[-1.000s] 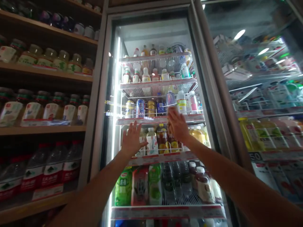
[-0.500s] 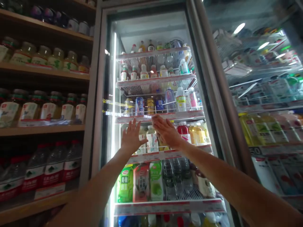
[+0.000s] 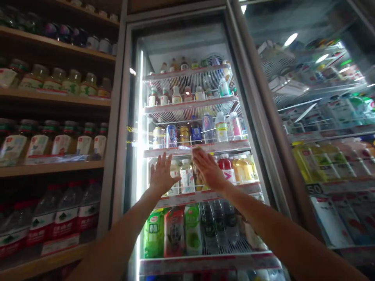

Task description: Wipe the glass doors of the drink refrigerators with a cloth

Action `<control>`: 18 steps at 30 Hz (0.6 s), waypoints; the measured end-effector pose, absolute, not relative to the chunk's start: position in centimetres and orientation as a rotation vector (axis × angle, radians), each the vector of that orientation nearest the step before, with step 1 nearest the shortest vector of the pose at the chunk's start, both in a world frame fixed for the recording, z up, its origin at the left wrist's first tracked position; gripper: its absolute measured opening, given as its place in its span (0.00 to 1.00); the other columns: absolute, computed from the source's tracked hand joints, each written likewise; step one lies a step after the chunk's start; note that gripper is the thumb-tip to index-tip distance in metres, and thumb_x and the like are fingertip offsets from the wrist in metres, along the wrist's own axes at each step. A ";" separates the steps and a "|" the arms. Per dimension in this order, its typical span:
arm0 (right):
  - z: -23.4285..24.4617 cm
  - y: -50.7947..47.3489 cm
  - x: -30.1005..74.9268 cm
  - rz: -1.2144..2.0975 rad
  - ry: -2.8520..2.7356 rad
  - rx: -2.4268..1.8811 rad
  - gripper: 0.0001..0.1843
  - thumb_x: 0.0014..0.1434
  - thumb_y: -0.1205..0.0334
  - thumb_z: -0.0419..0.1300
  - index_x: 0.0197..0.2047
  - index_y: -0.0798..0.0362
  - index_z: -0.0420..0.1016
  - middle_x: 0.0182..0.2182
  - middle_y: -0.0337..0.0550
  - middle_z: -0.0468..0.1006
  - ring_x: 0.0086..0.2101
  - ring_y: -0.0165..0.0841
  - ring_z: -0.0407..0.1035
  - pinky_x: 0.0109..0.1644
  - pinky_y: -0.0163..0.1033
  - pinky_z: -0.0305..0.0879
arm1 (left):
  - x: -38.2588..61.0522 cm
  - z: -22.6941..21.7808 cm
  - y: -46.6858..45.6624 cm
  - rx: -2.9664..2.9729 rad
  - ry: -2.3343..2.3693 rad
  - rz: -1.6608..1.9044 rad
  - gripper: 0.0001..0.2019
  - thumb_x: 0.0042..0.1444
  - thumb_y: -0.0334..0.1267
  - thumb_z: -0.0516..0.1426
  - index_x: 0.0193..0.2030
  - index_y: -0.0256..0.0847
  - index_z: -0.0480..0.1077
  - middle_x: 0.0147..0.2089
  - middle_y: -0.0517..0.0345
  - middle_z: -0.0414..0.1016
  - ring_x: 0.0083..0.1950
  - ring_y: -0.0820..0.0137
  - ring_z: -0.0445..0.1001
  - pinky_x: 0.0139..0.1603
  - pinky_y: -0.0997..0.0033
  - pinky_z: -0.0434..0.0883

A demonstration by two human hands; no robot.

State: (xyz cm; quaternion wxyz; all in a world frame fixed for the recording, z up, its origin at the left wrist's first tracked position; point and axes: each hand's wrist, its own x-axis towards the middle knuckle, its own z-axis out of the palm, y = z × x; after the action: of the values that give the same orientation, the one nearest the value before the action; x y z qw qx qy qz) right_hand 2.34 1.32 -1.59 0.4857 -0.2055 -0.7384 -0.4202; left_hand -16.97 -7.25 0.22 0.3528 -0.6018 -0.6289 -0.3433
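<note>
My left hand (image 3: 162,173) is raised with fingers spread in front of the lit drinks cooler, its palm turned to the glass door (image 3: 181,37). To the right, my right hand (image 3: 208,168) lies flat with fingers stretched out and close together at about the same height. A pale patch shows by its fingertips; I cannot tell what it is. Whether either palm touches the glass is unclear. Behind the hands, white-labelled bottles (image 3: 186,177) and a red drink bottle (image 3: 225,166) stand on a cooler shelf. Green and red drink cartons (image 3: 174,234) fill the shelf below.
On the left, a wooden shelf unit (image 3: 52,160) holds jars and red-labelled water bottles (image 3: 64,210). A metal door frame (image 3: 252,89) borders the glass on the right. Beyond it stands another glass-fronted cooler with yellow bottles (image 3: 307,158) and cartons.
The view has tilted slightly, so the shelves sit a little lower in the picture. Both hands keep nearly the same place; the right has shifted slightly right and down.
</note>
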 end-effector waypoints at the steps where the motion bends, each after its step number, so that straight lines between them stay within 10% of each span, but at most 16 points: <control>1: -1.9 1.3 1.5 -1.018 -1.810 -0.467 0.30 0.56 0.69 0.47 0.63 0.55 0.56 0.64 0.47 0.55 0.65 0.39 0.41 0.65 0.53 0.44 | -16.1 0.2 -7.2 -1.571 -1.558 -0.980 0.38 0.53 0.42 0.55 0.68 0.38 0.43 0.70 0.45 0.42 0.71 0.57 0.40 0.67 0.45 0.47; 6: -2.7 1.5 3.3 -0.952 -1.697 -0.380 0.36 0.57 0.63 0.49 0.67 0.56 0.44 0.65 0.52 0.50 0.65 0.37 0.39 0.64 0.50 0.47 | -9.6 -0.7 -5.2 -1.953 -1.034 -1.332 0.30 0.60 0.34 0.43 0.68 0.35 0.39 0.68 0.48 0.52 0.67 0.69 0.54 0.65 0.63 0.57; 18: -4.5 3.4 11.2 -1.006 -1.342 -0.739 0.31 0.61 0.60 0.45 0.67 0.52 0.44 0.65 0.52 0.51 0.64 0.42 0.45 0.63 0.56 0.42 | -9.0 -0.6 -0.2 -1.738 -0.744 -0.825 0.25 0.60 0.39 0.47 0.64 0.36 0.53 0.68 0.48 0.52 0.71 0.64 0.41 0.69 0.54 0.48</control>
State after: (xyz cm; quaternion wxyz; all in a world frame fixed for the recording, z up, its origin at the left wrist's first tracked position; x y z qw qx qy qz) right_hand 11.21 3.42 -4.50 0.6088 -0.3198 -0.5811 -0.4353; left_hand -8.98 -0.23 -0.64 0.5136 -0.7230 -0.3096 -0.3430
